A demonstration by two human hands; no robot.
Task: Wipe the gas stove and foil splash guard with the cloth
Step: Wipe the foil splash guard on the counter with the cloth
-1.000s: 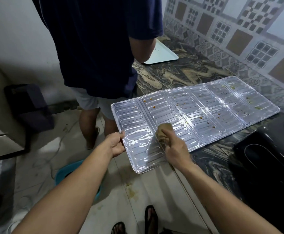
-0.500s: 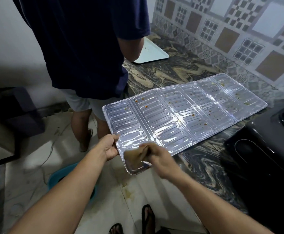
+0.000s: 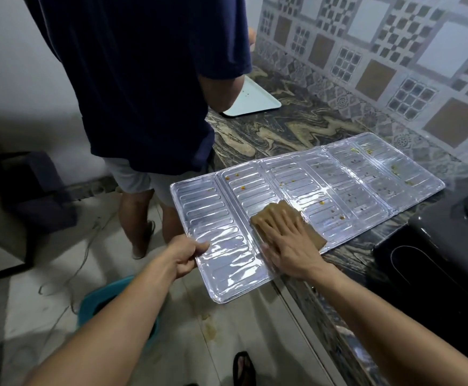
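The foil splash guard [image 3: 338, 188] lies flat on the marbled counter, its near end hanging over the counter edge. Orange and dark food specks dot its middle and far panels. My left hand [image 3: 184, 256] pinches the guard's near-left edge, thumb on top. A brown cloth [image 3: 309, 232] is spread flat on the second panel, and my right hand [image 3: 285, 240] presses on it with straight, spread fingers. The black gas stove [image 3: 436, 246] sits at the right, partly cut off by the frame.
Another person in a dark blue shirt [image 3: 143, 79] stands close at the counter's left, just beyond the guard. A pale tray [image 3: 255, 103] lies further back on the counter. A teal basin [image 3: 107, 299] sits on the floor beneath my left arm. Tiled wall [image 3: 394, 65] behind.
My right hand held the cloth bunched near the guard's near-left corner; now the cloth lies spread flat further right and the hand presses on it. My left hand keeps its grip on the edge.
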